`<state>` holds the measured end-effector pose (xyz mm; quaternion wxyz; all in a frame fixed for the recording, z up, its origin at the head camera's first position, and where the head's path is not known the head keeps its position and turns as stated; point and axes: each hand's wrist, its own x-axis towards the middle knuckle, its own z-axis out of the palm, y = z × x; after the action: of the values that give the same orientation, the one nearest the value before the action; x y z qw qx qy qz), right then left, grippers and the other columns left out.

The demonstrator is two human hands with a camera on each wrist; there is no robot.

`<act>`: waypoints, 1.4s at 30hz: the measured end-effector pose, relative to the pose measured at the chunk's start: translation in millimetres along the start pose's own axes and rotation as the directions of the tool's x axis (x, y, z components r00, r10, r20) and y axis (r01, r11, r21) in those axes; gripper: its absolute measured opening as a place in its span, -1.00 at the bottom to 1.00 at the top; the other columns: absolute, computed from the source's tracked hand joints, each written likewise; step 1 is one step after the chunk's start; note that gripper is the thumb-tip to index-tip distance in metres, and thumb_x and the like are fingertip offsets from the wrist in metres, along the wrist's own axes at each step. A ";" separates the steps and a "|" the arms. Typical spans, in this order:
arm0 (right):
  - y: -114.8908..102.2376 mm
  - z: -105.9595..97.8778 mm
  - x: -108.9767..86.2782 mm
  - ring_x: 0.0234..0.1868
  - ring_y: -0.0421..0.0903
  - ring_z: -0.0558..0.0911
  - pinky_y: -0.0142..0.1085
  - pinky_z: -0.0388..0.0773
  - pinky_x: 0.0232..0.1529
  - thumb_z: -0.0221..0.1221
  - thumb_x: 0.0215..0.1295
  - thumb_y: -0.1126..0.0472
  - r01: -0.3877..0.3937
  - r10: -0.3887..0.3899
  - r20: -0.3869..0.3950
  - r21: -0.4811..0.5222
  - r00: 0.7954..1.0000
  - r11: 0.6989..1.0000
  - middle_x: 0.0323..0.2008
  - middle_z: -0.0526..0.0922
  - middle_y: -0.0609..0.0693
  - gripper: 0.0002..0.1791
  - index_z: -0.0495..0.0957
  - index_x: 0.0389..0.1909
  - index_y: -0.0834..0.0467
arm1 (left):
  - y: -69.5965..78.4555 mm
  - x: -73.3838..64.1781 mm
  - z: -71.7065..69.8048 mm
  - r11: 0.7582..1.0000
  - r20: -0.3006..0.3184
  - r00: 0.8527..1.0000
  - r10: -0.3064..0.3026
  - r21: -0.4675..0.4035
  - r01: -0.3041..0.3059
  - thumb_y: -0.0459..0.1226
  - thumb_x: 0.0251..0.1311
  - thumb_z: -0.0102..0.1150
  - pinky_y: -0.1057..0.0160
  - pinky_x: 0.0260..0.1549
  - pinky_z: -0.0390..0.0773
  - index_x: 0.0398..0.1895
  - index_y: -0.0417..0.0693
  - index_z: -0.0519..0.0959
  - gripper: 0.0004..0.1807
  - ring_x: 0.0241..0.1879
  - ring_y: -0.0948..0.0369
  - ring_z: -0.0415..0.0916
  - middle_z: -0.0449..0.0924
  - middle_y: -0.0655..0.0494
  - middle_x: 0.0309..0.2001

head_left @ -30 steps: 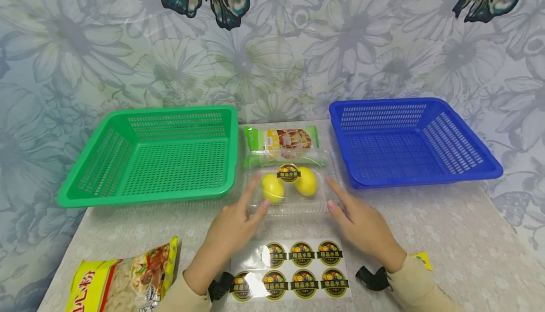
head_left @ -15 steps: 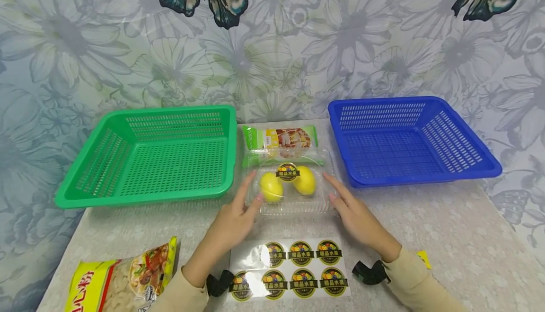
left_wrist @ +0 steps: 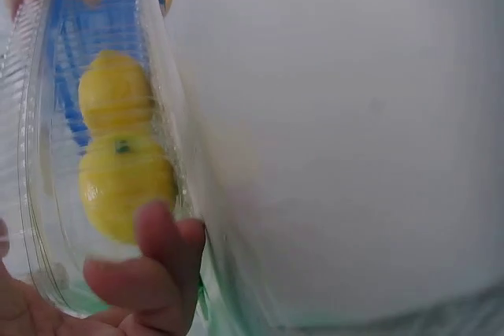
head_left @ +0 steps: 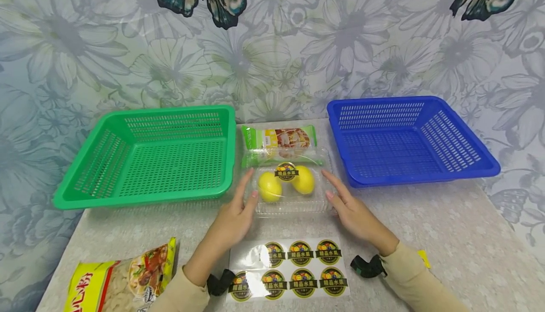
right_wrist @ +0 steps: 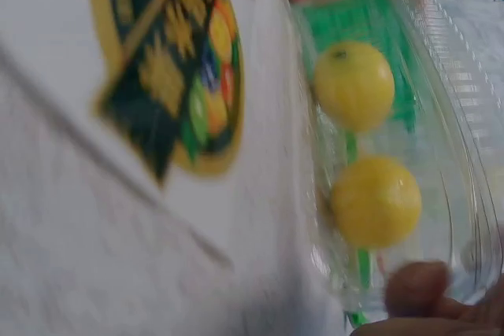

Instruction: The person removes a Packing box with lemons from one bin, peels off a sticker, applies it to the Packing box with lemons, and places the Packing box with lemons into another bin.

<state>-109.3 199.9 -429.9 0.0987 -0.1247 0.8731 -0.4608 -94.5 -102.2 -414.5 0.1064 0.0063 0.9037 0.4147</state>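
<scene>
A clear plastic clamshell box (head_left: 294, 206) with a lid stands in the middle of the table. Inside it lie two lemons (head_left: 270, 187), and a round fruit label (head_left: 286, 172) is stuck to its lid. My left hand (head_left: 232, 217) is at the box's left side, index finger and thumb extended along it. On the opposite side, my right hand (head_left: 359, 217) lies along the box with its index finger and thumb spread. Close up in the left wrist view, my left fingers (left_wrist: 138, 282) come up to the box's end. The right thumb (right_wrist: 417, 285) overlaps the box's end in the right wrist view.
A green basket (head_left: 179, 165) stands at left, a blue basket (head_left: 387, 151) at right. Behind the box lies a green food packet (head_left: 289, 138). A sheet of round labels (head_left: 301, 253) lies in front, with a yellow food bag (head_left: 121, 283) at front left.
My left thumb has drawn back from over the box's front to its left edge. Both hands stay beside the box, which keeps its place on the table.
</scene>
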 end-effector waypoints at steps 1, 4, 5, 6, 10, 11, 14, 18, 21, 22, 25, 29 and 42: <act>0.1 0.0 0.0 0.07 0.17 0.58 0.15 0.47 0.14 -0.25 0.61 -0.10 0.007 -0.007 0.002 0.008 1.000 1.000 0.48 0.21 0.05 -0.42 -0.06 0.58 -0.25 | 0.2 -0.5 1.1 1.000 -0.008 1.000 0.012 0.008 -0.012 0.21 0.50 -0.38 -0.29 -0.27 0.60 0.42 0.96 -0.34 -0.41 -0.02 -0.28 0.62 0.55 -0.27 0.20; -0.2 0.0 -0.4 0.19 0.28 0.46 0.18 0.42 0.17 -0.23 0.63 -0.01 0.002 -0.003 0.013 0.078 1.000 0.997 0.54 0.08 0.05 -0.43 -0.05 0.58 -0.22 | 1.2 -2.3 4.0 0.999 -0.022 0.999 0.037 0.016 -0.036 0.17 0.52 -0.35 -0.25 -0.23 0.61 0.42 0.94 -0.33 -0.40 0.00 -0.25 0.62 0.52 -0.27 0.24; -0.5 -0.6 -0.7 0.27 0.23 0.40 0.12 0.44 0.16 -0.21 0.63 0.03 0.006 -0.007 0.014 0.091 1.000 0.996 0.56 0.04 0.05 -0.43 -0.04 0.58 -0.21 | 1.5 -2.9 4.8 0.999 -0.018 0.999 0.040 0.014 -0.040 0.17 0.52 -0.34 -0.18 -0.27 0.61 0.41 0.96 -0.34 -0.40 -0.10 -0.21 0.65 0.59 -0.27 0.15; -0.2 -0.8 -1.0 0.07 0.17 0.49 -0.01 0.49 0.04 -0.20 0.62 0.06 0.002 -0.004 0.016 0.105 1.000 0.994 0.48 0.17 0.09 -0.43 -0.03 0.57 -0.22 | 1.8 -3.6 5.4 0.999 -0.014 0.999 0.046 0.010 -0.046 0.16 0.52 -0.33 -0.13 -0.32 0.61 0.41 0.96 -0.34 -0.40 -0.22 -0.15 0.67 0.65 -0.26 0.01; 0.0 -3.0 -4.8 -0.46 -0.16 0.38 -0.34 0.39 -0.39 -0.17 0.60 0.17 0.021 -0.024 0.022 0.153 0.999 0.988 0.06 0.41 0.21 -0.41 0.01 0.56 -0.22 | 1.6 -7.7 7.3 0.998 0.006 0.998 0.069 -0.012 -0.069 0.17 0.50 -0.31 0.07 -0.52 0.52 0.44 0.90 -0.33 -0.38 -0.64 0.08 0.44 0.50 -0.06 -0.54; 0.2 -3.6 -5.9 -0.57 -0.20 0.29 -0.35 0.34 -0.47 -0.17 0.60 0.19 0.031 -0.035 0.024 0.165 0.999 0.986 0.03 0.40 0.21 -0.40 0.02 0.56 -0.22 | 1.4 -8.9 7.6 0.997 0.011 0.997 0.075 -0.015 -0.075 0.18 0.50 -0.32 0.10 -0.52 0.49 0.45 0.88 -0.33 -0.38 -0.69 0.10 0.34 0.41 -0.04 -0.60; 0.3 -4.8 -9.8 -0.67 -0.25 0.18 -0.37 0.28 -0.59 -0.16 0.59 0.23 0.075 -0.081 0.023 0.212 0.996 0.974 0.29 0.27 0.22 -0.40 0.03 0.56 -0.17 | 1.7 -14.0 8.4 0.995 -0.009 0.995 0.103 -0.007 -0.103 0.18 0.50 -0.31 -0.07 -0.22 0.62 0.50 0.78 -0.29 -0.37 -0.51 0.10 0.53 0.65 -0.07 -0.24; -0.9 -6.1 -16.1 -0.71 -0.22 0.16 -0.37 0.23 -0.67 -0.15 0.58 0.26 0.129 -0.136 0.008 0.257 0.991 0.958 0.48 0.06 0.19 -0.39 0.03 0.56 -0.13 | 3.8 -21.2 7.6 0.989 -0.023 0.989 0.146 -0.007 -0.146 0.13 0.53 -0.30 -0.28 0.28 0.34 0.52 0.72 -0.28 -0.36 0.21 -0.19 0.51 0.21 -0.03 0.50; -3.4 -8.0 -22.1 -0.73 -0.19 0.15 -0.36 0.20 -0.72 -0.15 0.59 0.26 0.148 -0.152 -0.003 0.272 0.988 0.951 0.45 0.09 0.19 -0.40 0.04 0.56 -0.13 | 6.5 -25.9 5.3 0.982 -0.014 0.982 0.188 -0.030 -0.188 0.08 0.55 -0.32 -0.25 0.38 0.15 0.53 0.67 -0.31 -0.36 0.49 -0.15 0.10 -0.09 0.13 0.59; -4.7 -8.9 -24.1 -0.74 -0.18 0.14 -0.35 0.19 -0.72 -0.16 0.59 0.26 0.153 -0.158 -0.003 0.274 0.987 0.949 0.39 0.15 0.20 -0.40 0.03 0.56 -0.13 | 7.5 -27.5 4.3 0.978 -0.015 0.979 0.206 -0.037 -0.206 0.07 0.55 -0.32 -0.24 0.40 0.11 0.54 0.64 -0.32 -0.35 0.51 -0.13 0.04 -0.16 0.18 0.60; -10.3 -12.4 -30.0 -0.73 -0.16 0.12 -0.33 0.18 -0.72 -0.16 0.59 0.28 0.169 -0.172 -0.011 0.264 0.985 0.950 0.08 0.37 0.15 -0.39 0.04 0.56 -0.11 | 9.8 -31.8 1.5 0.970 -0.025 0.972 0.235 -0.053 -0.236 0.06 0.55 -0.29 -0.27 0.39 0.08 0.57 0.52 -0.32 -0.32 0.53 -0.15 -0.03 -0.25 0.17 0.61; -17.7 -16.9 -35.4 -0.73 -0.15 0.11 -0.33 0.18 -0.71 -0.16 0.58 0.31 0.186 -0.189 -0.011 0.263 0.982 0.947 -0.19 0.39 0.03 -0.39 0.04 0.56 -0.10 | 9.5 -35.6 -1.4 0.974 -0.026 0.977 0.209 -0.084 -0.211 0.13 0.50 -0.20 -0.21 0.11 0.52 0.56 0.58 -0.33 -0.26 0.06 -0.13 0.56 0.26 0.00 0.45; -30.2 -29.9 -41.8 -0.72 -0.13 0.09 -0.36 0.13 -0.73 -0.21 0.58 0.33 0.180 -0.189 0.006 0.281 0.982 0.943 0.31 0.16 0.09 -0.38 0.01 0.56 -0.10 | 17.7 -35.6 -5.1 0.946 0.022 0.956 0.292 -0.152 -0.285 0.01 0.56 -0.28 -0.22 0.44 -0.07 0.56 0.44 -0.52 -0.22 0.56 -0.13 -0.23 -0.54 0.24 0.60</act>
<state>-74.4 219.7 -385.9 0.0859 -0.1984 0.7820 -0.5846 -62.0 -98.0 -391.3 0.0649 0.1399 0.8573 0.4913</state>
